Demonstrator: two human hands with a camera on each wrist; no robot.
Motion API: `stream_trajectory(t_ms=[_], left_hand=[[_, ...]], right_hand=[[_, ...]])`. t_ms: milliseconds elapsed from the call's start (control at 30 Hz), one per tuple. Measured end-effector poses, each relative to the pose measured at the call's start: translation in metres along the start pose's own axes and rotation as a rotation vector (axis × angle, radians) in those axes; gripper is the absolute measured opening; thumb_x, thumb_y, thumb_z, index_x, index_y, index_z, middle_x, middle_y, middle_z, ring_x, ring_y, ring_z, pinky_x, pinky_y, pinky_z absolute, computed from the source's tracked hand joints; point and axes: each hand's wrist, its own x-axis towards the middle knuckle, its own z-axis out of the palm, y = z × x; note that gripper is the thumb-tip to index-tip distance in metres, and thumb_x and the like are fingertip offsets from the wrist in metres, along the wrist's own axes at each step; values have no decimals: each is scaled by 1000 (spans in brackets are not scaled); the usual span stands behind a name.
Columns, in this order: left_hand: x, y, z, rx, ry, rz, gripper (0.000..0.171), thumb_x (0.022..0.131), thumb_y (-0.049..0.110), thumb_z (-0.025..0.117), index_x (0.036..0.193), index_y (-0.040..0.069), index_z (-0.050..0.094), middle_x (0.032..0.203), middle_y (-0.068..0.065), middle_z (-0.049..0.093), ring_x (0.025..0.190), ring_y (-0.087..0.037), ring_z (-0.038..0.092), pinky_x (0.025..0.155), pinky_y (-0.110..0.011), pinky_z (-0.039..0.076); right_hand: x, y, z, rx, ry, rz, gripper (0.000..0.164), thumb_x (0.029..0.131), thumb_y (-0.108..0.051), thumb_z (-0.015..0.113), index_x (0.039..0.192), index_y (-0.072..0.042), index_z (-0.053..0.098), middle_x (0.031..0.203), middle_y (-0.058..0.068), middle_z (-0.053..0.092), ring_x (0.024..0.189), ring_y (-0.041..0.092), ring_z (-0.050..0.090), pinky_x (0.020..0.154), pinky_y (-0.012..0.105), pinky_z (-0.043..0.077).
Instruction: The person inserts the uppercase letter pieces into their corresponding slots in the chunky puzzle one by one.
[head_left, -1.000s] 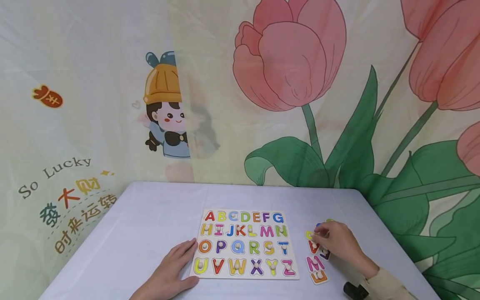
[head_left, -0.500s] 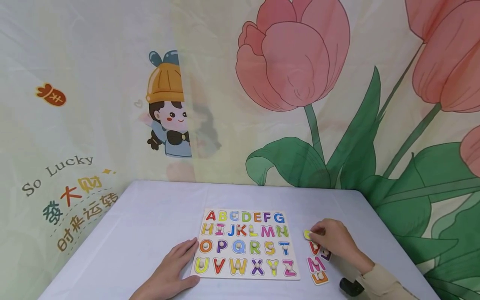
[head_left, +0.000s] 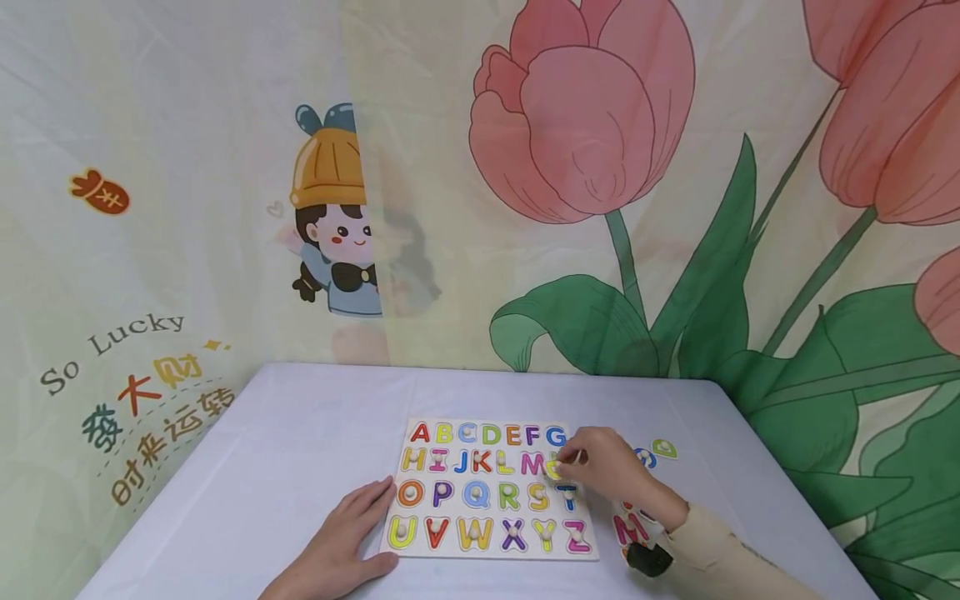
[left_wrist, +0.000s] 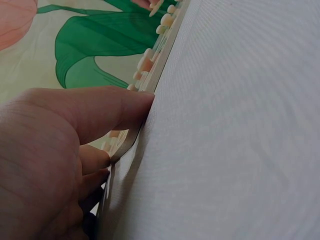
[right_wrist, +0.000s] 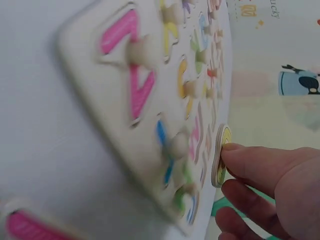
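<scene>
A white alphabet puzzle board lies on the table, with knobbed letters in its rows. My left hand rests at its left edge, fingers straight along the side and thumb near the front corner; the left wrist view shows the thumb against the rim. At the board's right side, my right hand pinches a yellow letter piece between thumb and fingers, over the end of the second row. This piece is held edge-on in the right wrist view, so its letter is hidden.
Right of the board lie loose pieces: a green letter, a blue letter and a pink M. The right forearm partly covers others. A black device sits at the right wrist. A printed curtain hangs behind the table.
My right hand has picked up the yellow letter piece from the loose group and carried it left over the board. The green and blue pieces now show. My left hand stays at the board's edge.
</scene>
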Motion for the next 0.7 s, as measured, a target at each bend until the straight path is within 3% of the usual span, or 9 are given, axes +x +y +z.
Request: stream_trajectory(t_ms=[267,500,700], left_hand=[[0,1,-2,-51,-46,-37,95,90,54,76,165,9,40,171,-5,36,154,-34,33,116,-66,38],[0,1,-1,-35,-20,-21,94,89,53,77,164,8,41,170,-6,38,153,-34,35,115,-65,39],[-1,1,-1,-29,-4,-4,94,89,52,78,163,6,42,169,-8,40,152,-35,36,115,-65,39]], right_hand=[[50,-29,16,-21,-67,-129,5,90,-18,87,95,-17,85,83,-14,65,76,6,55,66,23,50],[98,-46,30,-22,-147,-256,5,93,-18,85,97,-17,85,85,-12,67,78,6,59,68,23,54],[133,-57,51,-7,-232,-286,8,96,-23,82,103,-20,85,88,-14,67,81,5,59,71,22,53]])
